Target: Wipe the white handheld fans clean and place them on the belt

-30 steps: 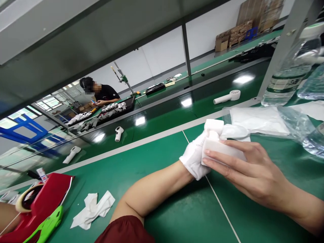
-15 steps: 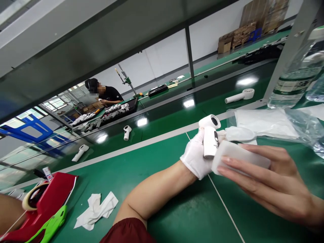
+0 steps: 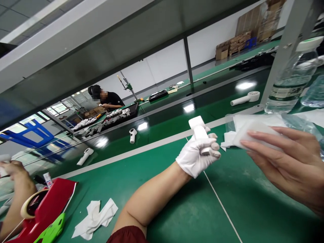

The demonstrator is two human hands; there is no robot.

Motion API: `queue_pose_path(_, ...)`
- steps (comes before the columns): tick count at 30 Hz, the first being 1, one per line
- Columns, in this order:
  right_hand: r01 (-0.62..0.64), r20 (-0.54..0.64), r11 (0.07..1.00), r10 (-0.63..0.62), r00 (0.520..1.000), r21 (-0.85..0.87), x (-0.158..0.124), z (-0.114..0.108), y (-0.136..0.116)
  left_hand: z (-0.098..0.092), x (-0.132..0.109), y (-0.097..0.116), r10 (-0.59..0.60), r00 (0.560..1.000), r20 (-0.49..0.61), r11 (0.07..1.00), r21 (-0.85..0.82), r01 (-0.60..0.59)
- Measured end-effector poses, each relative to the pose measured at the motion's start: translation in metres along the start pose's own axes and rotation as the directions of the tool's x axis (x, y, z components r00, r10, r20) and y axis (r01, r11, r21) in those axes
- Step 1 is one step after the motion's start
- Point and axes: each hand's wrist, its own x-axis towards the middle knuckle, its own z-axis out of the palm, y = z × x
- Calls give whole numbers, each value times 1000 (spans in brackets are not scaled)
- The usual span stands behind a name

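Note:
In the head view, my left hand (image 3: pixel 193 158) wears a white glove and is closed around the handle of a white handheld fan (image 3: pixel 196 123). The fan's head sticks up above my fingers, and much of its handle is hidden by them. My bare right hand (image 3: pixel 288 165) pinches a white block-shaped sponge (image 3: pixel 264 135), slightly blurred. A gap separates the sponge from the fan. Behind the sponge lie a clear plastic bag (image 3: pixel 300 126) and a crumpled white wipe (image 3: pixel 229 140) on the green bench (image 3: pixel 177 216).
More white fans (image 3: pixel 246 98) lie along the dark green belt. Bottom left are a red tape dispenser (image 3: pixel 57 194), a bright green tool (image 3: pixel 52 230) and white wipes (image 3: pixel 95 216). Another person's hand (image 3: pixel 16 170) is at the left edge. A water bottle (image 3: pixel 286 82) stands beside the right post.
The sponge has moved right, away from the fan. My left hand has turned the fan, so its button side no longer shows. The other person's hand has come up at the left.

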Motion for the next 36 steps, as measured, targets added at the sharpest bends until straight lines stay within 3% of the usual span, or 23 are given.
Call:
queue_pose_path(6, -22, -10, 1000, 22, 1000, 16, 0, 1, 2, -5, -3, -4, -8, 1000, 13, 958, 286, 4)
queue_pose_path(9, -63, -12, 997, 64, 998, 37, -1, 2, 3, -8, -2, -4, -30, 999, 36, 952, 304, 18)
queue_pose_path(14, -187, -40, 979, 191, 981, 82, -3, 3, 3, -5, 2, -9, 144, 990, -3, 925, 356, -134)
queue_pose_path(18, -196, -42, 976, 200, 979, 93, -4, 3, 4, -11, 3, -11, 94, 995, 35, 894, 437, -100)
queue_pose_path(25, -200, -54, 974, 206, 977, 103, -2, 5, 8, -33, 16, -2, -132, 980, 151, 935, 346, 73)
queue_pose_path(29, -192, -73, 975, 201, 977, 113, 0, 5, 6, -31, 16, -4, -110, 987, 121, 939, 337, 64)
queue_pose_path(33, -213, -75, 969, 223, 972, 122, 0, 4, 5, -22, 8, -6, -110, 992, 59, 971, 221, 95)
queue_pose_path(36, -229, -78, 964, 241, 967, 134, -1, 4, 5, -15, 3, -8, -9, 999, 44, 939, 343, -7)
